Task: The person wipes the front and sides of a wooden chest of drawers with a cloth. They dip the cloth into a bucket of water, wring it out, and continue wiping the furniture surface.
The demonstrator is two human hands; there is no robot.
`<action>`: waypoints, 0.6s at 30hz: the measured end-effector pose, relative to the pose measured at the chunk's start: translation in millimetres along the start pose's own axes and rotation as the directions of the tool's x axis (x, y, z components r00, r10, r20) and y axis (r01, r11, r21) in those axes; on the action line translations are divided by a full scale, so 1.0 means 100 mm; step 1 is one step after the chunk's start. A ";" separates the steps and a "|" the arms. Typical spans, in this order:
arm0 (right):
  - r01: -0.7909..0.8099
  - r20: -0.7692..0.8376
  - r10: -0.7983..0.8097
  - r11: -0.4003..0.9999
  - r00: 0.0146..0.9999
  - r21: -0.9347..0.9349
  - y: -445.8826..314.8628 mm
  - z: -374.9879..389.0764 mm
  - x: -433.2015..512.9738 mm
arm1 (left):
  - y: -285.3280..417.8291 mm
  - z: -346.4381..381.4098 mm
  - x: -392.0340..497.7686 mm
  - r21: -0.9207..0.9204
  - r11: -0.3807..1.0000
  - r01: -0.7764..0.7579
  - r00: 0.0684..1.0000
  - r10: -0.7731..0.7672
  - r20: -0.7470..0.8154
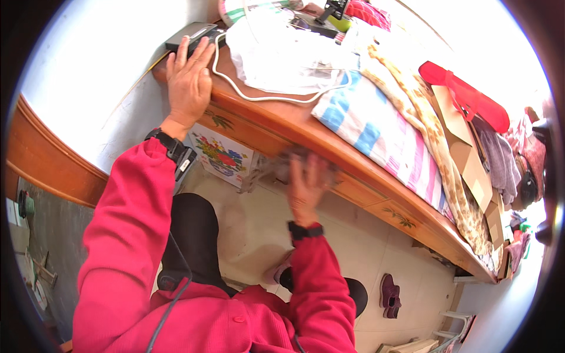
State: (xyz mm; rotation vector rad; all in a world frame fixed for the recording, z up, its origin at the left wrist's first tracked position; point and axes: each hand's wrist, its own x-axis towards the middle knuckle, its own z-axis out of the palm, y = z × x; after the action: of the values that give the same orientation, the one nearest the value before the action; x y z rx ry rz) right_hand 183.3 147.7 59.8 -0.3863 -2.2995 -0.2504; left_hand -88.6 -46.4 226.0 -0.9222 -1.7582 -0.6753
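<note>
My left hand point(190, 86) lies spread at the left corner of a long wooden furniture piece point(278, 115), its fingertips reaching a dark flat box point(194, 37). My right hand point(306, 189), blurred, is at the front edge and painted side panel of this piece. It presses on a grey-brown cloth point(287, 165), also blurred, whose loose end hangs to the left. A white cord point(251, 98) and a white plastic bag point(282, 57) lie on the top between and beyond my hands.
A checked sheet point(366, 119), a patterned blanket point(415, 106), cardboard point(461, 145) and a red case point(463, 95) cover the right side of the top. Below stands a flower-printed box point(223, 154). Dark red shoes point(389, 295) sit on the tiled floor point(353, 247). A curved wooden edge point(53, 154) is left.
</note>
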 end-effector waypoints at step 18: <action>0.604 0.125 -0.713 0.662 0.689 0.444 -1.04 0.46 0.91 | 0.06 -0.07 0.03 -0.053 0.997 0.061 0.998 -0.060 0.019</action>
State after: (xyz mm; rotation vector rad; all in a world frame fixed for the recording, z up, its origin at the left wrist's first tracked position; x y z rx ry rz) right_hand 56.7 82.0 88.7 0.7024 -2.6250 -0.1084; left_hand -80.8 -47.6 231.3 -0.9162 -1.7976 -0.7585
